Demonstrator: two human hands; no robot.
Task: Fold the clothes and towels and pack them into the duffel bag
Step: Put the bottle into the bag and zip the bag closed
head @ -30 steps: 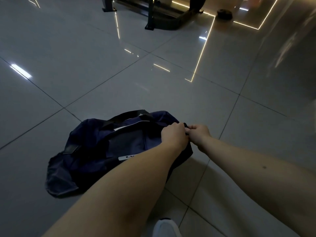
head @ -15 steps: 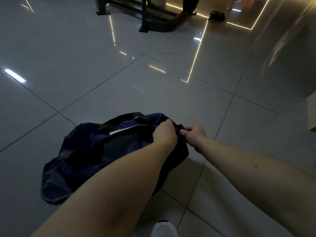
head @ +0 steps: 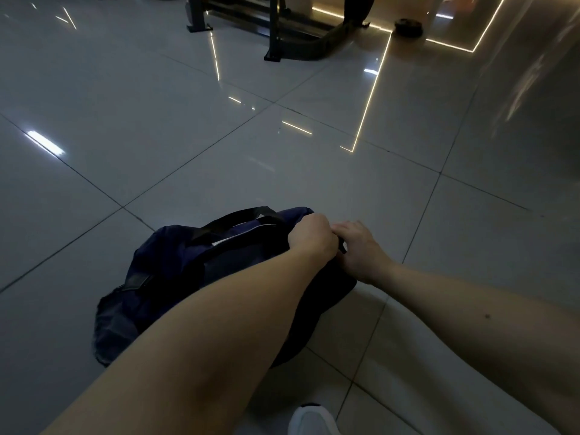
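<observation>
Glossy grey floor tiles [head: 157,136] all round, dim, streaked with thin bright lines of reflected light [head: 370,98]. Up at the far edge, dark metal frame legs [head: 273,32] planted on the floor. Just right of them, a low round dark object [head: 408,26], too far off to identify. Both well apart from the action. Down at the near edge, the toe of a white shoe [head: 310,419], just short of the bag.

And in the way: left forearm [head: 219,324], laid diagonally across the view, covering the middle and near side of the bag. Right forearm [head: 470,315] coming in from the lower right, over bare tile.

Now the main event: navy duffel bag [head: 169,271], lying on the tiles near centre, slumped and slack, running from lower left up to the right. Black carry straps [head: 232,221] arched over its far side. Thin pale strip [head: 241,237] showing along the top, just under those straps. Contents? Cannot tell, no look inside from this angle.

Left hand [head: 310,240] balled into a fist, clamped on the fabric at the bag's upper right end. Right hand [head: 361,252] just beside it, touching, fingers curled in and pinching a small dark piece [head: 342,246] at that same end. Zip pull or strap tab, impossible to say. Both grips closed tight on the bag, neither one loose.
</observation>
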